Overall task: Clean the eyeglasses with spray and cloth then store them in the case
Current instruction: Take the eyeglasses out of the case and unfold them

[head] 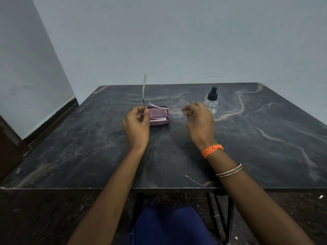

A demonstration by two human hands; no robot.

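Note:
I hold thin-framed eyeglasses (178,113) above the table with both hands. My left hand (137,124) pinches the frame's left end, where one temple arm sticks straight up. My right hand (199,121) pinches the right end. The other temple lies folded across the lenses. Right under and behind the glasses lies an open purple case (159,121). A clear spray bottle (211,101) with a black nozzle stands just behind my right hand. No cloth shows in view.
The dark marble-patterned table (265,138) has its front edge near my body. A pale wall rises behind it, and dark floor lies to the left. My blue-clothed lap and black table legs are below the front edge.

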